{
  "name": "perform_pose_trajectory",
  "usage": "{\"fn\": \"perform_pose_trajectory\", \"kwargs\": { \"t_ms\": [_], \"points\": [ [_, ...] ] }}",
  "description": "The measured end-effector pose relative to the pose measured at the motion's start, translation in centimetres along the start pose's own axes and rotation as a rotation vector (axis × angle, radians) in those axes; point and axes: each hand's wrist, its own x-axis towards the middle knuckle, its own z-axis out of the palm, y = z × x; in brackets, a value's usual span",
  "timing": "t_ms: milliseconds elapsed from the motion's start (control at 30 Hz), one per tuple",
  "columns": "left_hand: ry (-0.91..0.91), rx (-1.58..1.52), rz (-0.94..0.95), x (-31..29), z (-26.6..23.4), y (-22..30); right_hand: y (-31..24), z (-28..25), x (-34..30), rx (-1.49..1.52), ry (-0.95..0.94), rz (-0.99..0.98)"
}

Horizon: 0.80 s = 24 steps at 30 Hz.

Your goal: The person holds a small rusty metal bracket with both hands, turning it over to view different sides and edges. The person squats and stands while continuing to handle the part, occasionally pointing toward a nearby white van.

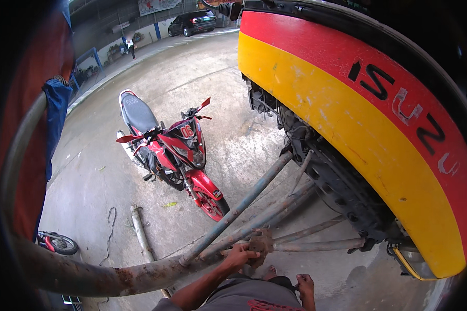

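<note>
My left hand (pixel 238 258) reaches forward to a rusty metal block (pixel 260 245), its fingers closed against the near-left side and the thumb along it. That block sits where several steel pipes come together. A thick rusty pipe (pixel 104 280) curves in from the left, and a bluish-grey pipe (pixel 238 209) slants up toward the truck. Another pipe (pixel 321 245) runs right from the block. Low beside my body, my right hand (pixel 305 285) has its fingers curled in; whether anything is inside them is hidden.
A truck cab front (pixel 316 88), red and yellow, fills the right, its dark underside (pixel 342 192) exposed. Ahead stands a red motorcycle (pixel 171 145). A loose pole (pixel 140 230) lies on the concrete. Orange and blue tarpaulin (pixel 57 114) hangs left. A black car (pixel 192 23) and a person (pixel 131 47) are far off.
</note>
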Motion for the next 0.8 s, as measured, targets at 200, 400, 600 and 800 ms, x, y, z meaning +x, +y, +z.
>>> {"fn": "perform_pose_trajectory", "kwargs": {
  "t_ms": [200, 400, 600, 800],
  "points": [
    [0.054, -0.042, -0.003, -0.2, 1.7, -0.9, -3.9, -1.9, 1.7, -0.031, -0.091, -0.016],
    [0.124, -0.067, 0.034, -0.4, 4.3, -0.7, -7.4, -3.1, 2.7, -0.022, -0.203, -0.032],
    [0.157, -0.104, 0.102, -1.1, 6.3, 0.8, -8.8, -3.5, 3.7, -0.045, -0.296, -0.022],
    [0.096, -0.07, 0.138, -0.5, 9.3, 3.7, -9.0, -4.6, 4.1, -0.015, -0.301, -0.023]
  ]
}}
